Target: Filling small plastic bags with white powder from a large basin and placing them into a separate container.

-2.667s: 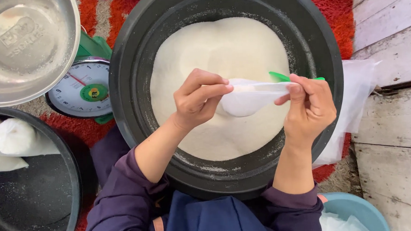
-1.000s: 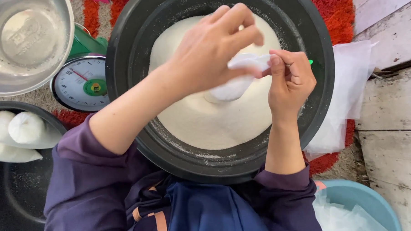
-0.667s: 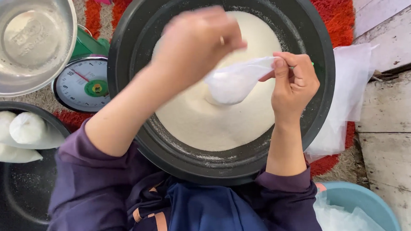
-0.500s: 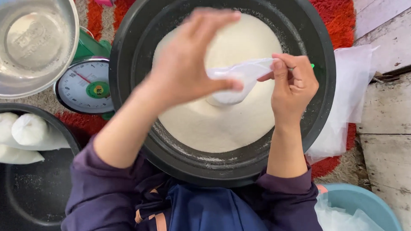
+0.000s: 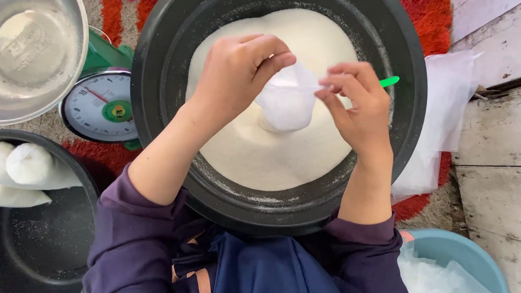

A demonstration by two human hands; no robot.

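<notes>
- Both hands pinch a small clear plastic bag [image 5: 285, 105] by its mouth above the big black basin [image 5: 159, 63]: the left hand [image 5: 235, 75] grips the near-left edge with thumb and fingers, the right hand [image 5: 357, 102] nips the right edge.
- The step in hand looks like closing or gathering the filled bag's neck; that calls for keeping the mouth upright and drawing the edges together without spilling.
- The bag hangs just over the heap of fine white powder [image 5: 261, 158] in the basin, its rounded bottom full of the same white grains, its top thin and crumpled.
- A green scoop handle [image 5: 389, 81] pokes out behind the right hand.
- To the left stand a dial kitchen scale [image 5: 100, 106], a steel bowl [image 5: 32, 56] and a dark tub [image 5: 44, 240] with filled white bags [image 5: 27, 163].
- Loose plastic bags [image 5: 444, 117] lie to the right, and a light blue bowl [image 5: 454, 249] sits at the lower right.
</notes>
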